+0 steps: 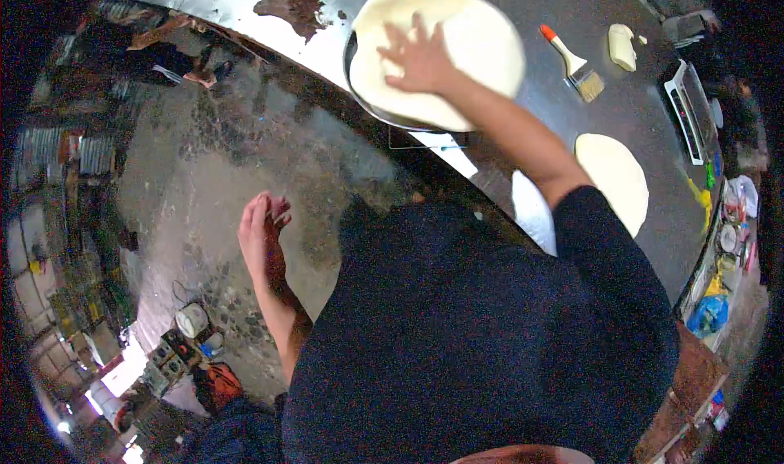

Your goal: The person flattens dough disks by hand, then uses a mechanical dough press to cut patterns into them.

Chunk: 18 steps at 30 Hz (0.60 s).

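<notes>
My right hand (pixel 418 62) lies on a large sheet of pale dough (pixel 488 51), its fingers spread apart. The dough covers a round pan (pixel 351 76), whose dark rim shows on the left and lower side; the inside is mostly hidden. One part of the sheet looks doubled or overlapping. Away from the table, over the floor, hangs my left hand (pixel 265 231). Its fingers are loosely bent and somewhat apart, and I see nothing in them.
On the metal table (pixel 539 113) lie a brush (pixel 574 65) with a red-tipped handle, a dough lump (pixel 621 47) and a flat dough piece (pixel 614 178). A kitchen scale (pixel 684 113) stands at the far right. Brown residue (pixel 292 11) marks the table's upper left.
</notes>
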### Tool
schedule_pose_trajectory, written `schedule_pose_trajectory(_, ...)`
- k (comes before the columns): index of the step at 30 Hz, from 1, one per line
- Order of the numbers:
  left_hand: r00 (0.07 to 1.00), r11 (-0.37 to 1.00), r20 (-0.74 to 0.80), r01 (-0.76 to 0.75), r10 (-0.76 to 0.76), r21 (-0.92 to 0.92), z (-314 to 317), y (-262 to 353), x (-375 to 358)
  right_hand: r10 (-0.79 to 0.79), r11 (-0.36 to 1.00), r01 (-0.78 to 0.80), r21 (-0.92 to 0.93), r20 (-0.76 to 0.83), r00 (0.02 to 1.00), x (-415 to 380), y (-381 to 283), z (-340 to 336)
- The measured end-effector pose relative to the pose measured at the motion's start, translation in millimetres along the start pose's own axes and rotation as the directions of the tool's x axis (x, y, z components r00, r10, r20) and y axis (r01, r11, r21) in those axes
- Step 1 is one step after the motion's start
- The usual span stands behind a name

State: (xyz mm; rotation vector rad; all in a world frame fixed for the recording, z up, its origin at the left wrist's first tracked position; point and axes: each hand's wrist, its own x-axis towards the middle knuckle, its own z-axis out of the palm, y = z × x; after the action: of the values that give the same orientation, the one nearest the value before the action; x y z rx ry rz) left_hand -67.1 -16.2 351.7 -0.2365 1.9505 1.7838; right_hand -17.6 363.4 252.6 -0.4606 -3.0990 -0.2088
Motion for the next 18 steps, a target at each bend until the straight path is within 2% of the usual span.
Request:
schedule_pose_trajectory(1, 0.993, 0.997, 0.107, -0.048, 0.042, 0.058, 15, 5, 8, 0.071, 0.978, -0.039, 0.204, -0.149, 0.986, -3, -12, 56)
schedule_pose_trajectory(2, 0.973, 0.989, 0.217, -0.109, 0.084, 0.104, 32, 12, 17, 0.121, 0.978, -0.097, 0.187, -0.12, 0.985, 1, -20, 54)
schedule_pose_trajectory(3, 0.971, 0.988, 0.226, -0.107, 0.08, 0.109, 51, 23, 27, 0.113, 0.97, -0.077, 0.229, -0.146, 0.983, 6, -19, 53)
schedule_pose_trajectory(5, 0.918, 0.941, 0.365, -0.249, 0.155, 0.227, 87, 36, 42, 0.125, 0.959, -0.08, 0.273, -0.149, 0.981, 3, -13, 47)
schedule_pose_trajectory(7, 0.82, 0.895, 0.55, -0.353, 0.157, 0.272, 128, 41, 82, -0.057, 0.899, -0.035, 0.436, 0.197, 0.979, 17, 11, 16)
schedule_pose_trajectory(8, 0.764, 0.902, 0.624, -0.374, 0.166, 0.218, 147, 30, 112, -0.034, 0.9, -0.055, 0.432, 0.196, 0.98, 18, 27, 9)
schedule_pose_trajectory(9, 0.701, 0.908, 0.692, -0.386, 0.172, 0.165, 167, 19, 142, 0.061, 0.754, -0.083, 0.651, 0.057, 0.997, 12, 49, 6)
schedule_pose_trajectory(10, 0.711, 0.754, 0.688, -0.529, 0.143, 0.39, 192, 21, 158, 0.19, 0.559, -0.063, 0.827, -0.054, 0.98, -2, 67, 6)
schedule_pose_trajectory(11, 0.72, 0.525, 0.683, -0.631, 0.123, 0.571, 214, 22, 169, 0.213, 0.763, -0.069, 0.642, -0.149, 0.966, -21, 82, 7)
schedule_pose_trajectory(12, 0.687, 0.391, 0.708, -0.704, 0.163, 0.593, 225, 10, 182, 0.204, 0.912, -0.092, 0.399, -0.248, 0.947, -38, 98, 4)
schedule_pose_trajectory(13, 0.644, 0.291, 0.741, -0.758, 0.189, 0.584, 237, -9, 202, 0.227, 0.915, -0.119, 0.386, -0.249, 0.941, -55, 105, 4)
schedule_pose_trajectory(14, 0.603, 0.194, 0.77, -0.797, 0.208, 0.571, 247, -24, 214, 0.289, 0.929, -0.219, 0.298, -0.215, 0.933, -74, 103, 11)
schedule_pose_trajectory(15, 0.585, 0.2, 0.785, -0.81, 0.204, 0.552, 255, -23, 204, 0.351, 0.927, -0.313, 0.204, -0.183, 0.918, -88, 97, 17)
schedule_pose_trajectory(17, 0.726, 0.087, 0.651, -0.679, 0.219, 0.729, 271, -17, 176, 0.417, 0.9, -0.381, 0.212, -0.164, 0.894, -94, 67, 29)
schedule_pose_trajectory(18, 0.714, 0.082, 0.669, -0.694, 0.206, 0.716, 276, -21, 177, 0.467, 0.871, -0.427, 0.242, -0.141, 0.873, -93, 50, 32)
